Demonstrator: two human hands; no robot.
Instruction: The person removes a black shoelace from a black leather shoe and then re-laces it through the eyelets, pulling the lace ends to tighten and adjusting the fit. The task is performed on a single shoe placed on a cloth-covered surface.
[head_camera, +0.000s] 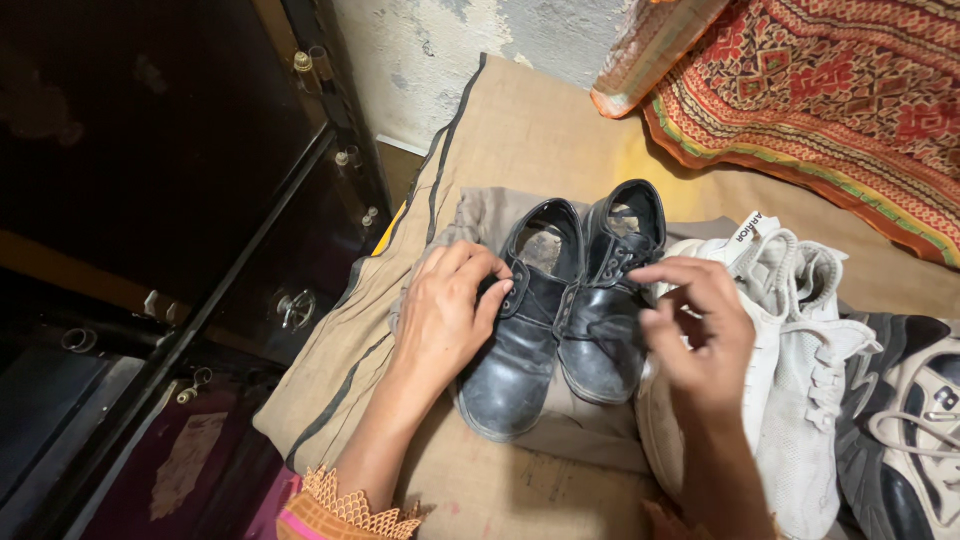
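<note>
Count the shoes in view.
5: two black leather shoes between the hands, two white sneakers to their right, one black-and-white sneaker at the right edge. Others may lie out of frame.

The black shoes (560, 320) are scuffed leather with a dull sheen. The white sneakers (800, 350) are matt mesh fabric. The tan cloth (520, 130) underneath is coarse, rough weave.

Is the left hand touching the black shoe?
Touching. The head view shows the left hand resting against the side of the left black shoe, fingers curled onto its collar with no gap between them.
</note>
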